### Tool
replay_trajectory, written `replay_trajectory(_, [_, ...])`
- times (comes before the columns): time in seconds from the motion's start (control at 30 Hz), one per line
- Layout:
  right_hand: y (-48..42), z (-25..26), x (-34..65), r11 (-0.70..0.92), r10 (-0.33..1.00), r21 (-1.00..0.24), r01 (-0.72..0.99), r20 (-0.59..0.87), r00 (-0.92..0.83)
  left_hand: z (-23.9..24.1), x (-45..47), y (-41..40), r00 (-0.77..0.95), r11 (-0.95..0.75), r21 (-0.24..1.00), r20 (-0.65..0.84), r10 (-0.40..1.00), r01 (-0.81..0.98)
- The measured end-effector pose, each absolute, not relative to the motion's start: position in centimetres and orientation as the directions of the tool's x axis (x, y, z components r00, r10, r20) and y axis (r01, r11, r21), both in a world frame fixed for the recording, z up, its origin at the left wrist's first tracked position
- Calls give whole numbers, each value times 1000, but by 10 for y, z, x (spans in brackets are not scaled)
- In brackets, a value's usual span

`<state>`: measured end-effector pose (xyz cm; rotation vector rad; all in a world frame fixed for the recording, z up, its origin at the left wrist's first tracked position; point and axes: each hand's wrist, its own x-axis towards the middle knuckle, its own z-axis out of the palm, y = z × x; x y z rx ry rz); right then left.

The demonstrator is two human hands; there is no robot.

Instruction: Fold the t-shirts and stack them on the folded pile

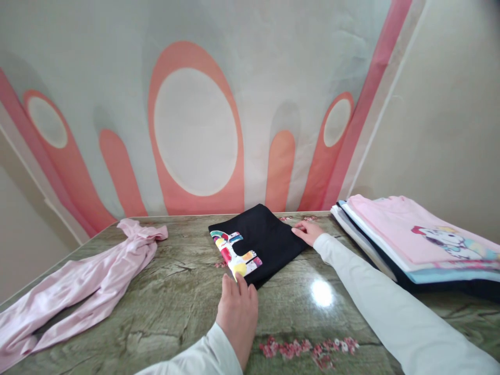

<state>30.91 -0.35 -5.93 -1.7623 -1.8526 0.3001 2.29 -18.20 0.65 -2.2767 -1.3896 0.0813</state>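
Note:
A folded black T-shirt (pixel 269 237) with a colourful letter print lies on the green marbled table (pixel 167 307). My left hand (pixel 237 311) rests flat at its near corner, fingers stretched out and touching the edge. My right hand (pixel 308 231) lies open on the table at the shirt's right corner, fingertips against the cloth. Both arms wear white sleeves.
A crumpled pink garment (pixel 86 281) sprawls across the table's left side. A stack of folded shirts (pixel 422 245), pink one with a cartoon print on top, sits at the right. A pink-and-white patterned wall rises directly behind the table.

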Motion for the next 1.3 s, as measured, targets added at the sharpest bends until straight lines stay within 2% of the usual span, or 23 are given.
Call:
replay_trajectory(0.2, [-19, -47, 287, -88, 962, -287, 954, 225, 156, 11, 22, -177, 453, -374, -358, 171, 875, 856])
replay_trajectory(0.37, [-30, -41, 271, -174, 950, -197, 965, 223, 217, 15, 22, -173, 409, -344, -339, 140, 902, 876])
replay_trajectory(0.5, [-31, -41, 268, -149, 959, -146, 978, 219, 179, 17, 21, -171, 484, -415, -331, 161, 860, 848])
replay_trajectory(0.67, [-25, -45, 279, -136, 940, -129, 982, 296, 169, 14, 26, -176, 697, -631, -320, 162, 699, 707])
replay_trajectory(0.8, [-20, -45, 290, -164, 935, -149, 975, 292, 202, 12, 32, -180, 884, -835, -294, 182, 430, 466])
replay_trajectory(0.87, [-19, -45, 292, -173, 938, -149, 974, 275, 209, 10, 34, -180, 927, -898, -244, 185, 327, 365])
replay_trajectory(0.97, [-19, -44, 292, -161, 941, -150, 975, 274, 198, 7, 35, -180, 952, -952, -124, 167, 257, 279])
replay_trajectory(1.07, [-18, -44, 293, -149, 936, -164, 975, 294, 193, 6, 32, -177, 946, -960, 24, 168, 278, 278])
replay_trajectory(1.17, [-17, -45, 297, -131, 933, -211, 969, 304, 192, 11, 26, -165, 906, -925, 141, 193, 376, 353])
replay_trajectory(1.3, [-14, -46, 302, -116, 943, -284, 952, 268, 195, 20, 9, -134, 800, -834, 110, 236, 551, 541])
